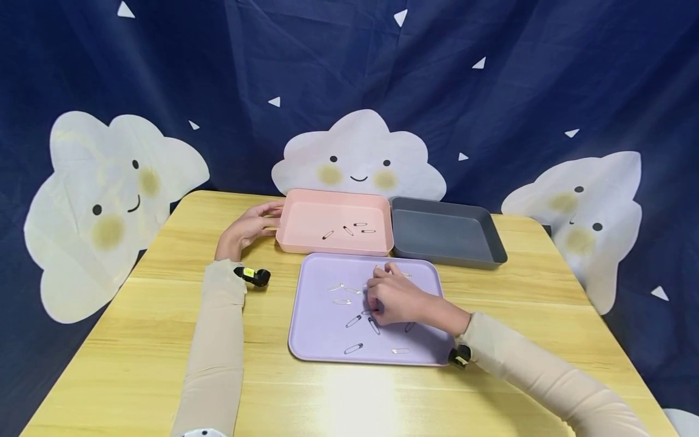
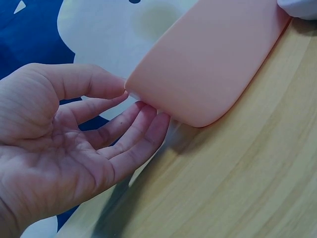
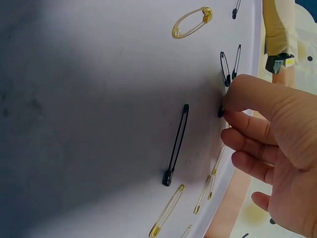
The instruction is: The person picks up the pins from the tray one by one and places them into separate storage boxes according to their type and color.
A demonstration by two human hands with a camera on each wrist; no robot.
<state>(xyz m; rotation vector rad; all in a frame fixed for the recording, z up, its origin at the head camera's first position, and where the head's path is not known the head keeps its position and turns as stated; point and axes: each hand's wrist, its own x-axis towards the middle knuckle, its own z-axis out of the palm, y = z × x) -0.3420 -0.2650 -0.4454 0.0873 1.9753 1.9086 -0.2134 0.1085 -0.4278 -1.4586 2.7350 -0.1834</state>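
At its left end, the pink tray [image 1: 333, 247] is held by my left hand [image 1: 252, 226]. In the left wrist view, the thumb [image 2: 94, 82] meets the tray's edge and the other fingertips touch beside it. Several black safety pins lie inside that tray. Over the purple tray [image 1: 314, 346], my right hand [image 1: 397, 296] pinches a black safety pin [image 3: 221, 112] between thumb and forefinger, mostly hidden by the fingertips. Around it on the purple tray lie several black safety pins [image 1: 354, 348] and several gold safety pins [image 1: 342, 301].
A dark grey tray [image 1: 445, 229] stands against the pink tray's right side, behind the purple one. All three trays stand on a wooden table [image 1: 273, 388]. A navy curtain [image 1: 338, 67] with smiling clouds hangs along the table's back edge.
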